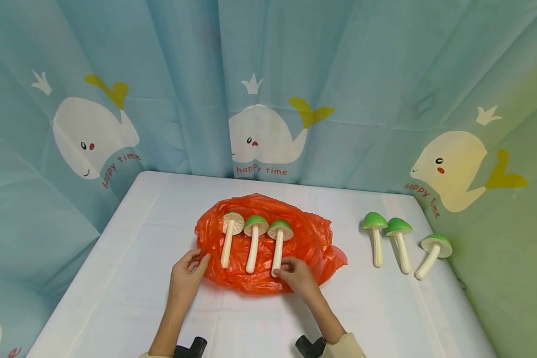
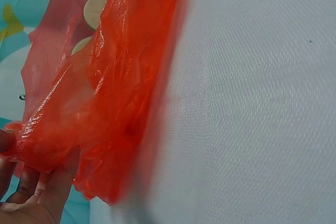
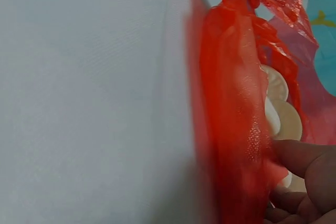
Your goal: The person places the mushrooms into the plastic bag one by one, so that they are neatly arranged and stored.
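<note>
A crumpled red plastic bag lies spread on the table. Three toy mushrooms with green caps and pale stems rest on it side by side: a left one, a middle one and a right one. At the bag's left edge, my left hand pinches the thin plastic; the left wrist view shows its fingers against the bag. My right hand pinches the lower end of the right mushroom's stem. In the right wrist view, bag plastic partly hides the mushrooms.
Three more toy mushrooms lie on the white table at the right: one upright-pointing, one beside it and one tilted near the edge. A blue curtain with printed whales hangs around the table.
</note>
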Action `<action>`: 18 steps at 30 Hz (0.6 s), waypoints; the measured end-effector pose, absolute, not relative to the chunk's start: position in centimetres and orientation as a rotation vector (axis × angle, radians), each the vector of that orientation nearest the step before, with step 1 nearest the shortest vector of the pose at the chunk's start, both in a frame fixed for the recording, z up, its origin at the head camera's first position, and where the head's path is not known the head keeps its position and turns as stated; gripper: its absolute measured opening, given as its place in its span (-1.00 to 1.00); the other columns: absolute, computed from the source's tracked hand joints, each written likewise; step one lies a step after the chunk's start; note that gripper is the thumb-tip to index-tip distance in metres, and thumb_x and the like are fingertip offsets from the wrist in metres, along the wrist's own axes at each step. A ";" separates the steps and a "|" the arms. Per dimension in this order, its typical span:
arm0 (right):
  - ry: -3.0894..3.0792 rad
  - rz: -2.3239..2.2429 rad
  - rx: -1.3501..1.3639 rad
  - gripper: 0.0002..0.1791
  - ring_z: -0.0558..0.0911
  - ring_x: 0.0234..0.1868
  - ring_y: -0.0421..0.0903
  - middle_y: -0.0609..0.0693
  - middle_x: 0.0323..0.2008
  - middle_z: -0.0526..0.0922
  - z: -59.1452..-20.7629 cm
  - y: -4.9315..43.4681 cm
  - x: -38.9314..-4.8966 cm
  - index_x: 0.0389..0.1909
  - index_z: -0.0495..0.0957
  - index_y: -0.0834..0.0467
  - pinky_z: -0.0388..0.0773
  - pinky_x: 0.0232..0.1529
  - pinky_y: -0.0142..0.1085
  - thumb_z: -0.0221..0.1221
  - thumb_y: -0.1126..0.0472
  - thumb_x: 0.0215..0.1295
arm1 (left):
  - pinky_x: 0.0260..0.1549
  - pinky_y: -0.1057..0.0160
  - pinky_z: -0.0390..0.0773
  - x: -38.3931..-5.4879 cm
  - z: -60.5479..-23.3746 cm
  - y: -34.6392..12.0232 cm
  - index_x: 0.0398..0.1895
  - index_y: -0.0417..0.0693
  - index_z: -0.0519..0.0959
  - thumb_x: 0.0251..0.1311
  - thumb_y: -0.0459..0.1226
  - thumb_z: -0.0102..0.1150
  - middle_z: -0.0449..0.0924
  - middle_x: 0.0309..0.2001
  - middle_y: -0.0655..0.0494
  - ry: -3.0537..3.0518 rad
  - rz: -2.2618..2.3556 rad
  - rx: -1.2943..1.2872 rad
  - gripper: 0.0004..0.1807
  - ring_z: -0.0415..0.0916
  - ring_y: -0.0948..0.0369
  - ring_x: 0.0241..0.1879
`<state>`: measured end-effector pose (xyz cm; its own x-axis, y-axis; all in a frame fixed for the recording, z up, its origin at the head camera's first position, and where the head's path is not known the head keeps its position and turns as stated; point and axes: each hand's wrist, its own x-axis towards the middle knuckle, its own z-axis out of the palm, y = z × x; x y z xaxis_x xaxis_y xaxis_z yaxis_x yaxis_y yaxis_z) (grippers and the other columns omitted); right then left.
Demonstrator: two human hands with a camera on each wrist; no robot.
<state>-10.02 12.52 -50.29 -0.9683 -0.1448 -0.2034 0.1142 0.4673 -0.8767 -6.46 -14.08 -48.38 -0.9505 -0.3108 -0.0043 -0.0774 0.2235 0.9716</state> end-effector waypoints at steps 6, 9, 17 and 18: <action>2.476 -1.529 -0.023 -0.55 0.52 -0.39 -0.12 0.00 -0.42 0.56 -50.7 12.7 -9.6 -0.05 0.48 0.40 0.50 -0.47 -0.36 0.34 0.22 0.12 | -0.29 0.60 0.46 -6.4 -48.4 -14.0 0.02 -0.40 0.50 0.24 -0.28 0.19 0.53 -0.10 -0.23 -2.309 -1.806 0.374 -0.62 0.51 0.01 -0.10; 2.473 -1.553 -0.012 -0.54 0.55 -0.36 -0.11 0.00 -0.40 0.57 -50.7 13.0 -9.3 -0.02 0.45 0.40 0.52 -0.44 -0.38 0.32 0.23 0.14 | -0.28 0.60 0.46 -6.4 -48.4 -14.0 0.02 -0.40 0.50 0.24 -0.28 0.19 0.53 -0.10 -0.23 -2.313 -1.796 0.376 -0.62 0.51 0.01 -0.10; 2.500 -1.687 0.004 -0.56 0.58 -0.32 -0.05 0.03 -0.35 0.61 -49.3 14.3 -8.8 0.02 0.46 0.40 0.55 -0.37 -0.41 0.28 0.24 0.18 | -0.27 0.61 0.46 -6.3 -48.5 -14.2 0.02 -0.41 0.50 0.24 -0.30 0.18 0.53 -0.11 -0.23 -2.293 -1.807 0.387 -0.63 0.50 0.04 -0.12; 2.493 -1.716 0.009 -0.55 0.59 -0.31 -0.03 0.04 -0.33 0.61 -49.0 14.5 -8.7 0.03 0.47 0.39 0.56 -0.35 -0.41 0.29 0.23 0.18 | -0.27 0.61 0.46 -6.3 -48.5 -14.2 0.01 -0.41 0.50 0.24 -0.31 0.18 0.53 -0.11 -0.23 -2.292 -1.806 0.387 -0.64 0.49 0.04 -0.12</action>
